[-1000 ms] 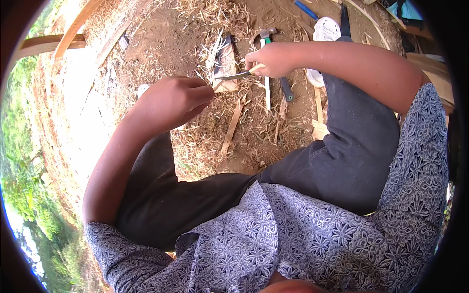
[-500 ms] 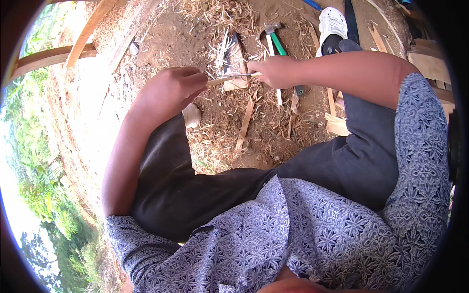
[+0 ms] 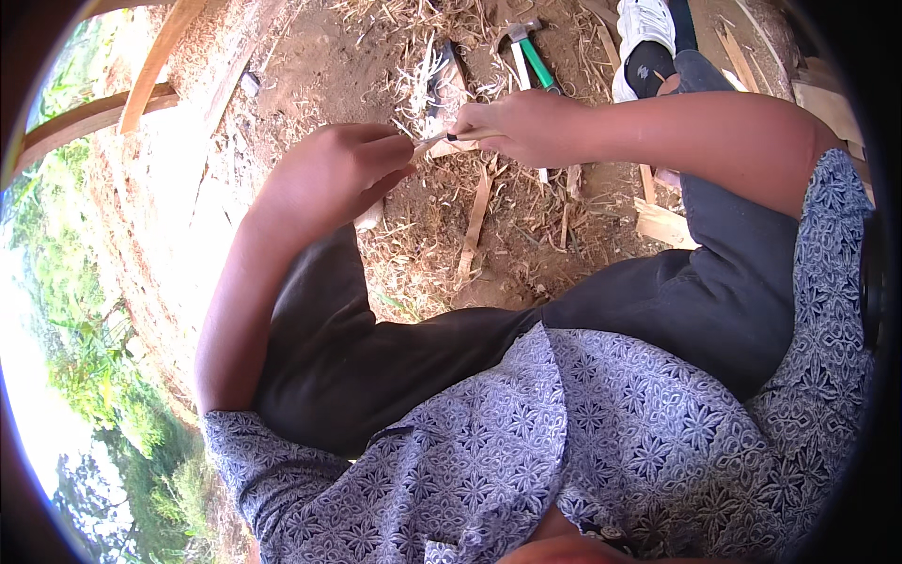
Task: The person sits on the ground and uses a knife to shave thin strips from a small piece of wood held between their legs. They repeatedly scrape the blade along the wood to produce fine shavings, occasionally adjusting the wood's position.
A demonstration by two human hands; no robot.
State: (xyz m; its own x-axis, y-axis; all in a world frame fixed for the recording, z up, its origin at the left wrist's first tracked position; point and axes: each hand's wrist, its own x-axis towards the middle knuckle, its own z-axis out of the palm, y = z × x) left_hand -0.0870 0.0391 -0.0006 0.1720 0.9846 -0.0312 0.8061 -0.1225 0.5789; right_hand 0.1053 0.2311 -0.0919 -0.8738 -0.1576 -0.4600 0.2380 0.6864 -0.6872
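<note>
Both hands meet above the dirt ground (image 3: 310, 75). The left hand (image 3: 334, 174) and right hand (image 3: 526, 127) pinch a thin pale wooden sliver (image 3: 434, 142) with closed fingers; its long axis runs left-right between them, above a green-handled hammer (image 3: 526, 47).

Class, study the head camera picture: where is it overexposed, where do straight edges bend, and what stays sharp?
Head view: sunlight blows out the left rim by the greenery; the wooden planks curve toward the fisheye rim, with black corners; the left hand, right hand and thin strip between them look sharp.
</note>
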